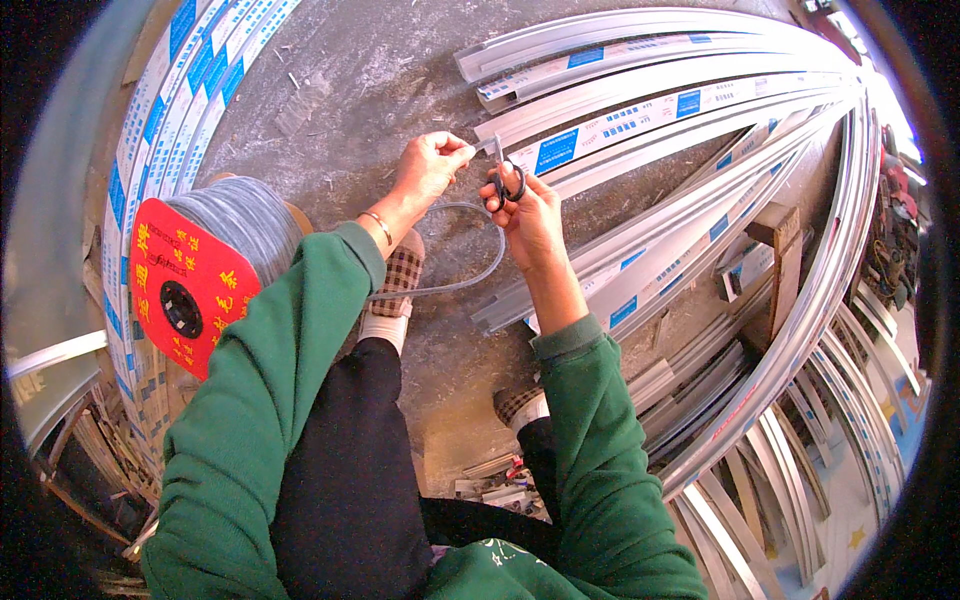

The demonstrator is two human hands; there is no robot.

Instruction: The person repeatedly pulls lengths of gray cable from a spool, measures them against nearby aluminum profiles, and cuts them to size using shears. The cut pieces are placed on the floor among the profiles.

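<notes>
My left hand (432, 165) is closed in a pinch, thumb against fingers. A thin grey pile strip (497, 252) runs from under my left forearm, curves round in a loop and disappears under this hand. The strip's end at the fingertips is too small to make out. My right hand (530, 215) grips a pair of scissors (512, 187) by the black handles, its blades pointing up and away beside my left fingertips. To the left stands a spool (238, 222) wound thickly with grey strip, its red end plate (180, 262) facing me.
Long aluminium profiles (640, 126) wrapped in white and blue film lie ahead and to the right. More wrapped profiles (190, 90) run along the left. A wooden stand (780, 265) holds lengths at right. My checked slippers (405, 262) rest on the dusty floor (340, 120), near scattered offcuts (500, 482).
</notes>
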